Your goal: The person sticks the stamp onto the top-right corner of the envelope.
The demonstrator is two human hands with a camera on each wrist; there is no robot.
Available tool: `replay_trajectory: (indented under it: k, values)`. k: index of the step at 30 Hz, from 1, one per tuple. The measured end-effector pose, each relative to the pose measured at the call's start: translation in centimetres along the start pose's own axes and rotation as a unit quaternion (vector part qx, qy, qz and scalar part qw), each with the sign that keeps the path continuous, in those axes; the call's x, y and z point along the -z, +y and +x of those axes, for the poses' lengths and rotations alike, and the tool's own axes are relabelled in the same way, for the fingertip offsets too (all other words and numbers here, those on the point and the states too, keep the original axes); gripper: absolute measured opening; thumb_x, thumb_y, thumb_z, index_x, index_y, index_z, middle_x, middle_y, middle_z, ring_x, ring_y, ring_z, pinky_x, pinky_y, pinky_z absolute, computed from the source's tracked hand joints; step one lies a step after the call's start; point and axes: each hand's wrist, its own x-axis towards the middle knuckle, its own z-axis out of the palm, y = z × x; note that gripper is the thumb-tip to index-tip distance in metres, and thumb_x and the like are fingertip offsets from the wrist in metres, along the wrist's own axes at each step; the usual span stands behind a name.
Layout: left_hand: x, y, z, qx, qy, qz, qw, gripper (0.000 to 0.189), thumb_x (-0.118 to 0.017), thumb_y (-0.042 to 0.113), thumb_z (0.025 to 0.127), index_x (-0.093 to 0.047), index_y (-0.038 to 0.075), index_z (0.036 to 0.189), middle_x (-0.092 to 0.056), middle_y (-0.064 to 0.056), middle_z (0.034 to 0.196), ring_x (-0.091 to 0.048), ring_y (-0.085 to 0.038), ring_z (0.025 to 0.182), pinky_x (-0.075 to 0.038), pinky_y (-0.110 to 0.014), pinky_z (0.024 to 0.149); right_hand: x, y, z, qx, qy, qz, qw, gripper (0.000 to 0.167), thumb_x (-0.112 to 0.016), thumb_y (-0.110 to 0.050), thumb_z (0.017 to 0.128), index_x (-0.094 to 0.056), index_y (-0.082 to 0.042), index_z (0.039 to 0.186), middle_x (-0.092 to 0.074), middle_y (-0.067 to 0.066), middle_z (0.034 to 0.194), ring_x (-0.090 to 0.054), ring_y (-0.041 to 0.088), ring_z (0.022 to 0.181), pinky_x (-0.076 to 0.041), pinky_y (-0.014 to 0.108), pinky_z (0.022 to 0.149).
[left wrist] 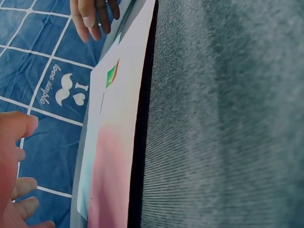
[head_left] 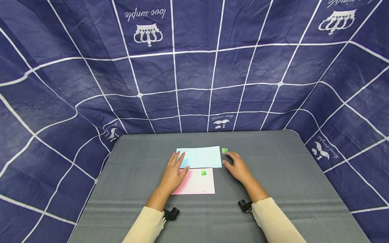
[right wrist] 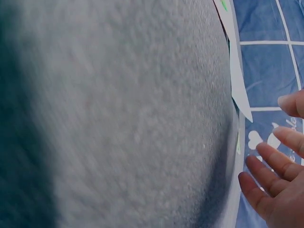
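A pale blue envelope [head_left: 202, 157] lies flat on the grey table, and a white-and-pink envelope [head_left: 197, 184] lies just nearer, along its front edge. The pink one bears a green stamp [head_left: 203, 172] near its top right. A loose green stamp [head_left: 224, 150] lies just right of the blue envelope. My left hand [head_left: 173, 173], fingers spread, is over the left ends of both envelopes and holds nothing. My right hand [head_left: 238, 167] is beside the blue envelope's right edge, fingertips close to the loose stamp, fingers loosely bent with nothing between them.
Grey cloth covers the table [head_left: 136, 158]. A dark blue curtain [head_left: 194, 71] with white grid lines rises behind it and along both sides. Each wrist wears a black camera mount, one on the left wrist [head_left: 171, 214] and one on the right wrist [head_left: 244, 205].
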Motion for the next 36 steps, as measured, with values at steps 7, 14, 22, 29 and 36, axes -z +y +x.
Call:
replay_trajectory:
  k: [7,14,22,29,36]
  values:
    - [-0.2,0.1,0.8,0.015,-0.040,0.015,0.9990,0.065,-0.064,0.039,0.099,-0.042,0.013,0.155,-0.035,-0.017,0.163,-0.027,-0.040,0.154,-0.033,-0.063,0.118,0.4,0.8,0.8,-0.021,-0.002,0.000,0.9998,0.052,-0.067,-0.022,0.095,-0.057,-0.001,0.140,-0.055,0.027,0.141,-0.053,0.044,0.133,-0.041,0.057,0.112]
    - [-0.8,0.0,1.4,0.014,-0.071,0.024,0.9971,0.063,-0.061,0.040,0.100,-0.045,0.009,0.153,-0.036,-0.018,0.162,-0.025,-0.040,0.154,-0.027,-0.055,0.124,0.7,1.7,1.8,-0.023,0.019,-0.005,0.9995,0.046,-0.068,-0.018,0.094,-0.061,-0.001,0.136,-0.060,0.026,0.134,-0.059,0.041,0.125,-0.046,0.056,0.106]
    - [-1.3,-0.2,2.1,0.014,-0.094,0.019,0.9953,0.056,-0.061,0.036,0.100,-0.052,0.007,0.148,-0.040,-0.017,0.161,-0.026,-0.039,0.154,-0.027,-0.053,0.124,0.9,2.2,3.0,-0.048,0.003,-0.012,0.9988,0.044,-0.065,-0.017,0.095,-0.060,0.002,0.135,-0.061,0.026,0.130,-0.062,0.039,0.117,-0.049,0.054,0.100]
    - [-1.6,-0.3,2.5,0.031,-0.113,0.018,0.9929,0.051,-0.060,0.028,0.100,-0.053,0.009,0.148,-0.040,-0.012,0.161,-0.025,-0.034,0.156,-0.026,-0.051,0.125,0.5,2.5,4.3,-0.065,0.010,-0.015,0.9977,0.039,-0.066,-0.015,0.093,-0.065,0.003,0.128,-0.063,0.022,0.121,-0.063,0.035,0.109,-0.050,0.048,0.097]
    - [-1.9,-0.7,2.8,0.027,-0.119,0.037,0.9918,0.050,-0.060,0.028,0.100,-0.055,0.009,0.146,-0.042,-0.013,0.160,-0.028,-0.036,0.154,-0.028,-0.051,0.125,-0.1,2.8,5.3,-0.074,0.022,-0.029,0.9966,0.030,-0.067,-0.015,0.091,-0.069,0.002,0.115,-0.063,0.019,0.110,-0.063,0.031,0.100,-0.049,0.045,0.091]
